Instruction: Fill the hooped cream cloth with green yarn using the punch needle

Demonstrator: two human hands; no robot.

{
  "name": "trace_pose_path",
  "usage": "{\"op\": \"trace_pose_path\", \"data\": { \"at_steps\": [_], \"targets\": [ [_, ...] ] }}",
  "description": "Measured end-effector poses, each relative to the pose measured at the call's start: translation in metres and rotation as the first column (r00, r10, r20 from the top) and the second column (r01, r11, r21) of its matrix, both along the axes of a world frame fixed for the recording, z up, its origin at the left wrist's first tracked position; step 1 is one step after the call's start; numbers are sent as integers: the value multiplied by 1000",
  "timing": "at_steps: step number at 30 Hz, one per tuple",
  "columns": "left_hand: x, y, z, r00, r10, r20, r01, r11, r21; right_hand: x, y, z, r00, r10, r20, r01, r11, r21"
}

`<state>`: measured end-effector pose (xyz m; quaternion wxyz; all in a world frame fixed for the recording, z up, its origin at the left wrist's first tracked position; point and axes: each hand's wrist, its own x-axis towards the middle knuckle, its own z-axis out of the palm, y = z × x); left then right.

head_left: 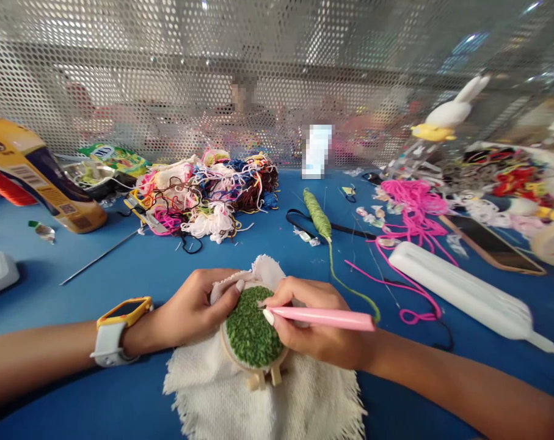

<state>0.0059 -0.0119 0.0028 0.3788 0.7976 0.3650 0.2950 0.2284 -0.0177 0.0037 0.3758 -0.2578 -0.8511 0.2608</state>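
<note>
A small wooden embroidery hoop holds white cloth filled with green looped stitching. My left hand, with a white and yellow watch on the wrist, grips the hoop's left edge and the cloth. My right hand holds a pink punch needle pen, its tip pressed into the green stitching. Green yarn runs from a skein on the blue table to the pen's back end.
A tangled pile of mixed yarn lies behind the hoop. Pink yarn and a long white case sit to the right. A yellow box and a thin metal needle lie left. A perforated metal screen stands behind, with a person beyond it.
</note>
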Motion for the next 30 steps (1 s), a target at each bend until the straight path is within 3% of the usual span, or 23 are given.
{"op": "trace_pose_path", "data": {
  "at_steps": [23,30],
  "targets": [
    [0,-2,1,999,2,-52,3,996,89,6,0,-2,996,-9,-86,5,999,-41],
    [0,-1,-1,999,7,-46,-3,997,71,4,0,-3,993,-45,-107,33,994,-108]
  ]
}}
